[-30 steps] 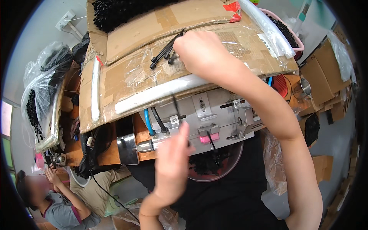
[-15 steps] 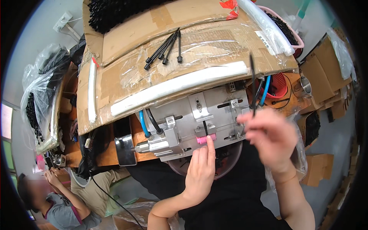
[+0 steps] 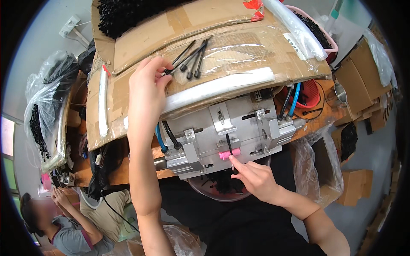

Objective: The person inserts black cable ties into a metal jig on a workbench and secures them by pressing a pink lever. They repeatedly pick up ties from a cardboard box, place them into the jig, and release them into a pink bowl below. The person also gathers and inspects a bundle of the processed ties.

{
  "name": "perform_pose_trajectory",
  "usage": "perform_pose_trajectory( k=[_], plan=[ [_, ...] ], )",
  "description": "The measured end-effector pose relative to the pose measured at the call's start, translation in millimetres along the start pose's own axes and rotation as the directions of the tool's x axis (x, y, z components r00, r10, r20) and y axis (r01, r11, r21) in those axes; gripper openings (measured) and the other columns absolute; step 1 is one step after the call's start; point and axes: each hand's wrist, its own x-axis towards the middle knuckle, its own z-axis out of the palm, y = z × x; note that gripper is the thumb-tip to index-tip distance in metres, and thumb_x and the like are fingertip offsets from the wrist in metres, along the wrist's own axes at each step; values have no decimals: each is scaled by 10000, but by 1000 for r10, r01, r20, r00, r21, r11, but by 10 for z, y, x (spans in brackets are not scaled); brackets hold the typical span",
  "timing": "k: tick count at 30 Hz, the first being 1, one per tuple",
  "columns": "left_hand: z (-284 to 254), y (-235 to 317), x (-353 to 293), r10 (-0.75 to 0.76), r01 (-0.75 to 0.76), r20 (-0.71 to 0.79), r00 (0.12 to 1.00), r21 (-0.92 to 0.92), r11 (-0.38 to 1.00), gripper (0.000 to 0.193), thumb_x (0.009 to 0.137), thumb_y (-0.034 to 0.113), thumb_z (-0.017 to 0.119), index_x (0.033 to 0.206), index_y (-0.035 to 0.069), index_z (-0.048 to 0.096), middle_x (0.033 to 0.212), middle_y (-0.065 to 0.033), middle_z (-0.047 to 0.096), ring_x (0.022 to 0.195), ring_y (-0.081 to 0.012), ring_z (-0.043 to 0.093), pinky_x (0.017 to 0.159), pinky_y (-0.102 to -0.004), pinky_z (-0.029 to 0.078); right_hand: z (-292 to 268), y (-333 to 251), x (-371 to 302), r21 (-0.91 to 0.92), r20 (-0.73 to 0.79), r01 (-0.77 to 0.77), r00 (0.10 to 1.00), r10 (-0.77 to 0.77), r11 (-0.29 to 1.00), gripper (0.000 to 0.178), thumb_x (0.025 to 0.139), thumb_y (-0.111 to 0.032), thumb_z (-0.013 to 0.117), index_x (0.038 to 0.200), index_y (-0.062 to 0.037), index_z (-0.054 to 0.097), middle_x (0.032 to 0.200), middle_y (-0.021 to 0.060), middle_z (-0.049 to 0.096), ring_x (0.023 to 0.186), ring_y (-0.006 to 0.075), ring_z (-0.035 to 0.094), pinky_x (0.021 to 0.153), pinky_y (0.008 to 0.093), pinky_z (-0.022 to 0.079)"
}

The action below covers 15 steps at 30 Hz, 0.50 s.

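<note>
Head view, looking down at a workbench: two bare hands work apart. The left hand [image 3: 147,89] reaches up to a cardboard sheet [image 3: 239,51], thumb and fingertips pinched on the headed end of one rod among a loose fan of at least four black rods [image 3: 197,74]; overlap prevents an exact count. The right hand [image 3: 258,181] is below, index finger extended to the lower edge of one pink block [image 3: 224,155], other fingers curled; whether it grips anything I cannot tell. One single rod [image 3: 229,141] lies across that block on a metal fixture [image 3: 205,147]. Two blue hoses [image 3: 295,100] and two black hoses [image 3: 171,135] flank the fixture. Beneath sits one basin [image 3: 197,192] of black pieces. One other person [image 3: 72,230] sits at lower left.
</note>
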Motion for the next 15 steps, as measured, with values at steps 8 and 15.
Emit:
perform_pose_trajectory(
  k=[8,15],
  plan=[
    [-153,287,-733,46,-14,-166,985,191,982,435,802,-70,641,1221,45,617,878,-139,594,825,-268,557,753,-366,460,-624,1,1239,-428,-102,320,912,-397,845,426,712,-106,646,1131,-27,640,698,7,515,631,146,576,495,284,449],
    [263,943,-1814,45,-49,94,995,37,998,734,712,-15,763,1375,-80,456,863,-112,534,800,-255,513,734,-349,457,-540,459,2479,-298,309,540,835,-455,787,118,796,-132,639,898,-75,635,754,98,648,744,312,650,634,411,495]
  ],
)
